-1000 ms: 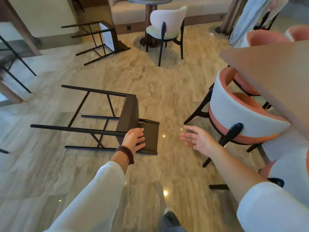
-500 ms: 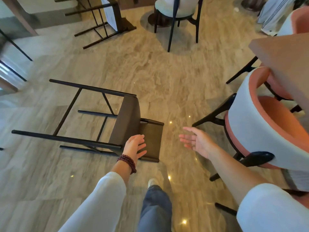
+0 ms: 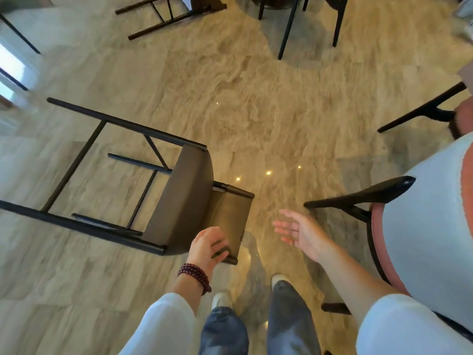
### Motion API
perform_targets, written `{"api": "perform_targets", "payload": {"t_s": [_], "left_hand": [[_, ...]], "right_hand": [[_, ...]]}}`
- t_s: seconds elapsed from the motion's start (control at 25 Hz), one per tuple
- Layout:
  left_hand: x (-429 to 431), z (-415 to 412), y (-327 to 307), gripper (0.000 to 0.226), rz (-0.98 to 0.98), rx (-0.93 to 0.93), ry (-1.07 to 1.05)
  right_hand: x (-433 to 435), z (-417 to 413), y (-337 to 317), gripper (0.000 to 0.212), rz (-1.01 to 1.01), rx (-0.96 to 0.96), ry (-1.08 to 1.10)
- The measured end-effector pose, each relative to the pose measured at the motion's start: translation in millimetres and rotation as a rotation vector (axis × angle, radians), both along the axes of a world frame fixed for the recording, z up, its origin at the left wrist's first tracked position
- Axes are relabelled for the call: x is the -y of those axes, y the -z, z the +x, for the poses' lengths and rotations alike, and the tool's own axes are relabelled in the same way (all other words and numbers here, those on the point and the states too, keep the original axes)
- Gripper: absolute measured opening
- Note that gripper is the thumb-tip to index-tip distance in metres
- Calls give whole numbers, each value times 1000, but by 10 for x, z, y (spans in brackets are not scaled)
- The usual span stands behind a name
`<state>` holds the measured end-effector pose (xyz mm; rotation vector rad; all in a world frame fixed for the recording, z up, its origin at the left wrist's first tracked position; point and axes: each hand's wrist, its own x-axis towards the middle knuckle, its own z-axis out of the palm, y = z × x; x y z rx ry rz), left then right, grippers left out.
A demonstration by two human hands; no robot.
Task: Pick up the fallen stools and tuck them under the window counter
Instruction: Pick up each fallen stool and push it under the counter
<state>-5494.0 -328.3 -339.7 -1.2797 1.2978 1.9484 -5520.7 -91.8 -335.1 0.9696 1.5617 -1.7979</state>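
A dark brown stool [image 3: 179,201] with black legs lies on its side on the marble floor, legs pointing left and its low backrest toward me. My left hand [image 3: 207,245], with a bead bracelet on the wrist, hovers over the backrest's near edge with fingers apart, and I cannot tell if it touches. To the right of the stool my right hand [image 3: 299,233] is held open, palm up, holding nothing. A second fallen stool [image 3: 163,14] lies at the top of the view, partly cut off.
A white and coral armchair [image 3: 425,226] with black legs stands close on my right. Black legs of another chair [image 3: 289,26] show at the top centre. Thin dark legs and a bright window area [image 3: 12,65] are at the far left. My feet are below.
I have stepped closer and the view has tilted down. The near stool now fills the left middle, and both hands are nearer its backrest. The stool has not moved.
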Motion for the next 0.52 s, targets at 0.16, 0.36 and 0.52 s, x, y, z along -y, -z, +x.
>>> {"api": "perform_targets", "payload": {"t_s": [0.16,0.36,0.52], "left_hand": [[-226,-158,721,8,23,36,-139],[-510,-309,1941,7,15,84,-245],[-654,-461,3090,17,47,54,-278]], "right_hand": [[-138,-392,719,27,-1,64,-143],[-230,-870,1844,28,-17,72,-198],[-163,-1099,2962,30,-17,90,-196]]}}
